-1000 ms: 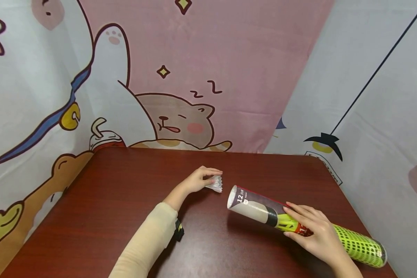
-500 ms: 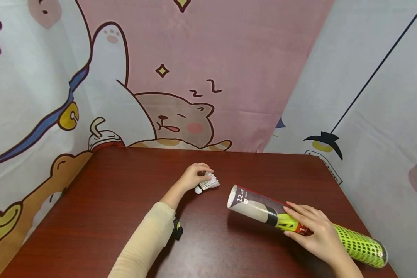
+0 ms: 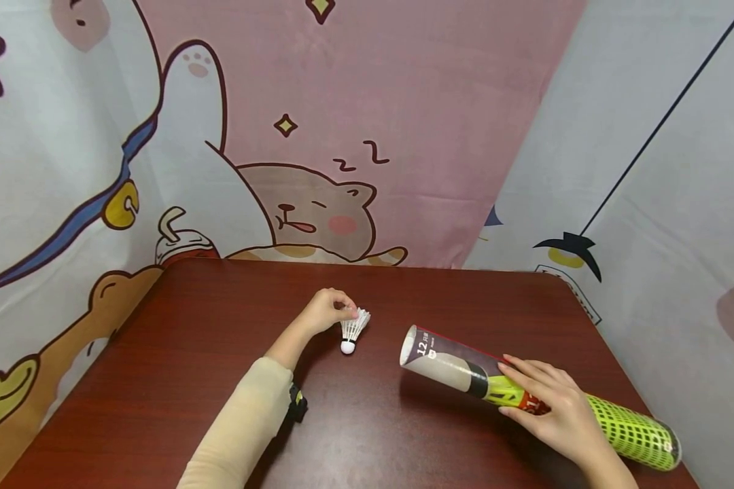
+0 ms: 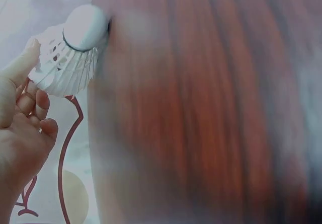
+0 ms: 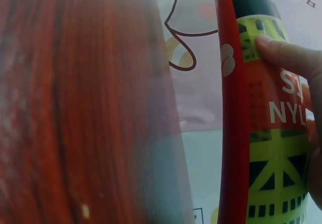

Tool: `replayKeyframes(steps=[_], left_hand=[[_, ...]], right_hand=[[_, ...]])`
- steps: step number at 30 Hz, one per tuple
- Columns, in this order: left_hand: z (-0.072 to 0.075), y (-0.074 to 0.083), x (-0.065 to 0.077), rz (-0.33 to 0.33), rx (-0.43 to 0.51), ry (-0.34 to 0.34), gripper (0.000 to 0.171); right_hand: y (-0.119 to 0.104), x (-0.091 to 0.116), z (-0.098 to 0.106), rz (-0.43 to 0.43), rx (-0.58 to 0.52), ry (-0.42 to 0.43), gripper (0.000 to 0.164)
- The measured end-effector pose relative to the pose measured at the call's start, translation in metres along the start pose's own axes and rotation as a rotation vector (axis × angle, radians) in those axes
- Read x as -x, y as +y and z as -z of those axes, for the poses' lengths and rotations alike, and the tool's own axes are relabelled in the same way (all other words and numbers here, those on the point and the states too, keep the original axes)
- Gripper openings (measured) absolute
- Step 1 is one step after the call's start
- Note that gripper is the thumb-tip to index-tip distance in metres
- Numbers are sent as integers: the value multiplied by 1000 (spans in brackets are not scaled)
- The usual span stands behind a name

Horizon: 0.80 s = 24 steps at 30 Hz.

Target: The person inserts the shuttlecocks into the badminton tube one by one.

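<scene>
A white shuttlecock (image 3: pixel 353 331) with a dark band hangs cork down over the table. My left hand (image 3: pixel 329 310) pinches its feathered skirt between thumb and fingers. In the left wrist view the shuttlecock's round cork (image 4: pixel 85 27) faces the camera, with the thumb (image 4: pixel 22 63) on the skirt's edge. To the right, my right hand (image 3: pixel 553 404) grips the middle of a long printed shuttlecock tube (image 3: pixel 446 363), tilted with its pale round end toward the left hand. The right wrist view shows the tube's red and yellow-green side (image 5: pixel 271 103) under the thumb.
The reddish-brown wooden table (image 3: pixel 220 326) spans the space under both hands. Behind it hangs a cartoon-printed cloth (image 3: pixel 434 122). A small black device (image 3: pixel 297 404) is strapped at the left wrist.
My left hand has moved left, away from the tube's end. The shuttlecock has turned in its fingers from sideways to cork down. The right hand and tube stay put.
</scene>
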<state>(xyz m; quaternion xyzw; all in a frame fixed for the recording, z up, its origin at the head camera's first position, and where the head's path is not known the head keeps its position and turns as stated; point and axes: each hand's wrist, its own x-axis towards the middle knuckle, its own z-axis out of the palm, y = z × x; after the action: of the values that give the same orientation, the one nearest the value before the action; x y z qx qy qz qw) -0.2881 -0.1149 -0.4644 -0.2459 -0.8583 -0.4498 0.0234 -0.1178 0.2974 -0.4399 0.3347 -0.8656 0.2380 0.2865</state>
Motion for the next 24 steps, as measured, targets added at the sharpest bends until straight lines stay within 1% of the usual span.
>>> replayKeyframes(steps=[3, 6, 11, 14, 17, 19, 24], left_hand=[[5, 0, 3, 2, 15, 2, 8], [9, 1, 6, -2, 37, 21, 8], [14, 7, 7, -13, 107, 87, 8], [17, 14, 8, -42, 152, 128, 8], [20, 26, 9, -67, 191, 159, 8], [24, 42, 12, -78, 208, 173, 8], [33, 79, 20, -100, 268, 211, 9]], right_hand=[[0, 0, 0, 1, 1, 2, 64], [0, 0, -1, 4, 2, 3, 63], [-1, 0, 0, -3, 5, -7, 63], [-2, 1, 0, -25, 3, -28, 67], [-3, 2, 0, -47, 4, -49, 74], [-3, 3, 0, -53, 6, -55, 76], [-4, 3, 1, -53, 8, -56, 74]])
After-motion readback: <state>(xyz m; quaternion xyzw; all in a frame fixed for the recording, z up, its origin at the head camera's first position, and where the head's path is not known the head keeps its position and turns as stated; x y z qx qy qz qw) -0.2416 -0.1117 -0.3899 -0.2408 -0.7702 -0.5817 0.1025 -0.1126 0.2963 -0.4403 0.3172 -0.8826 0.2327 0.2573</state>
